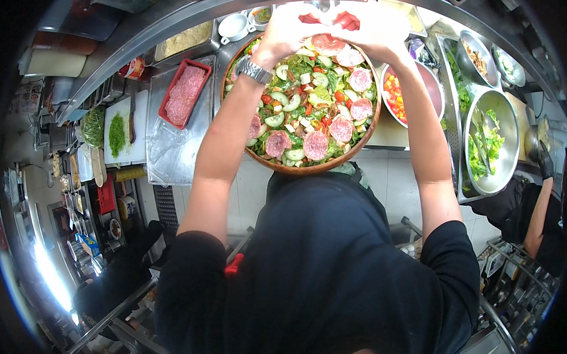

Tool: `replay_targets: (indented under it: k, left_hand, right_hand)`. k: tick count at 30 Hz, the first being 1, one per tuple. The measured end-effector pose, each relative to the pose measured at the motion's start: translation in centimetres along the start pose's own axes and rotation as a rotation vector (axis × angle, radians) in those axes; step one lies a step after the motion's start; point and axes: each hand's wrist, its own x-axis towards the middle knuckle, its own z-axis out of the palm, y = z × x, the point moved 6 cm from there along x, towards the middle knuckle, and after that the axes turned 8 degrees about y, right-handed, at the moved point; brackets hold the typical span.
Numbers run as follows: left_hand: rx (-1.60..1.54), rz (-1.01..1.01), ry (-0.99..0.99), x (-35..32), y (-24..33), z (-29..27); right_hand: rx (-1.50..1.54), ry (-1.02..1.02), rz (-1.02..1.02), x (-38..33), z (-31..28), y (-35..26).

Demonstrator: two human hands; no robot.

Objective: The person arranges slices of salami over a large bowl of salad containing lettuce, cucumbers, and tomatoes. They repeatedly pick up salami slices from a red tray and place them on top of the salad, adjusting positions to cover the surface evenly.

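A large round wooden bowl point(309, 170) stands before me, filled with salad point(301, 106) of lettuce, cucumber slices, cherry tomatoes and pale cubes. Round salami slices point(315, 144) lie along its near and right rim. Over the far rim, my left hand point(288, 32) and my right hand point(377, 32) meet with fingers curled, washed out by bright light. Reddish meat slices point(347, 21) show between the fingers of both hands. Below them, another slice point(326, 45) rests on the salad. My left wrist wears a metal watch point(254, 70).
Left of the bowl, a red tray of sliced meat point(188, 94) sits on a metal sheet point(172, 154); beyond is a white board point(134, 134) with chopped greens. To the right stand a bowl of cut tomatoes point(431, 88) and a steel lettuce bowl point(512, 144). A co-worker's black-gloved hand point(543, 162) is at far right.
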Motion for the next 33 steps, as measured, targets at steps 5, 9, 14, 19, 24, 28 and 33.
replay_targets:
  k: [5,9,14,19,24,28,33]
  left_hand:
    - [0.076,-0.131,-0.134,1.7,-5.2,1.4]
    - [0.390,0.048,-0.219,2.6,-8.7,3.0]
    - [0.479,0.081,-0.205,1.7,-11.0,4.4]
    - [0.794,0.351,-0.029,0.1,-9.3,4.7]
    - [0.791,0.291,0.014,-0.2,-9.4,4.6]
    - [0.767,0.244,0.021,-0.9,-9.7,4.9]
    - [0.830,0.204,0.022,-1.3,-11.5,5.6]
  right_hand:
    - [-0.131,0.062,-0.030,0.6,0.6,2.2]
    - [-0.283,0.119,-0.063,0.9,2.3,5.5]
    - [-0.571,0.216,-0.198,0.7,4.0,7.8]
    - [-0.458,0.108,-0.060,0.3,4.3,9.4]
    - [-0.400,0.129,-0.134,0.5,4.0,9.0]
    - [-0.265,0.048,-0.038,0.4,3.9,9.7]
    - [-0.148,0.034,0.022,0.3,4.1,10.1]
